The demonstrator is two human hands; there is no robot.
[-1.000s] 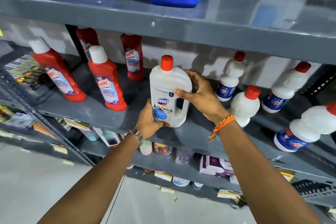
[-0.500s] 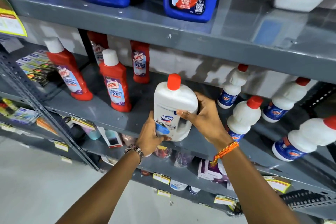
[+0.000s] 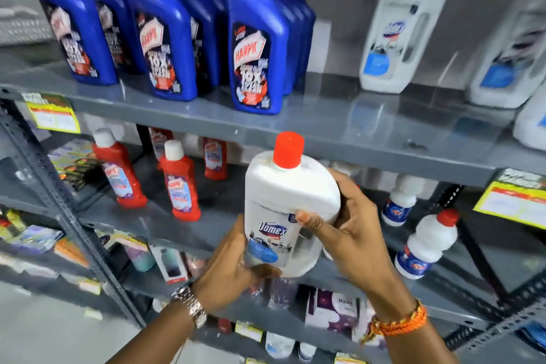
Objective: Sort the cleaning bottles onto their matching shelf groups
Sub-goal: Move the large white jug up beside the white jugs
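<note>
While both hands grip it, left hand (image 3: 227,272) at base, right hand (image 3: 351,233) around side, white plastic red-capped Domex bottle (image 3: 283,210) sits upright before grey metal shelf (image 3: 325,130)

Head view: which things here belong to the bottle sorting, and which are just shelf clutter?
Part of the job:
Domex bottle, held by left hand and right hand
white jugs on the top shelf
blue bottles
red bottles
small white bottles

Just lying about:
price tags
boxes on lower shelves
</note>
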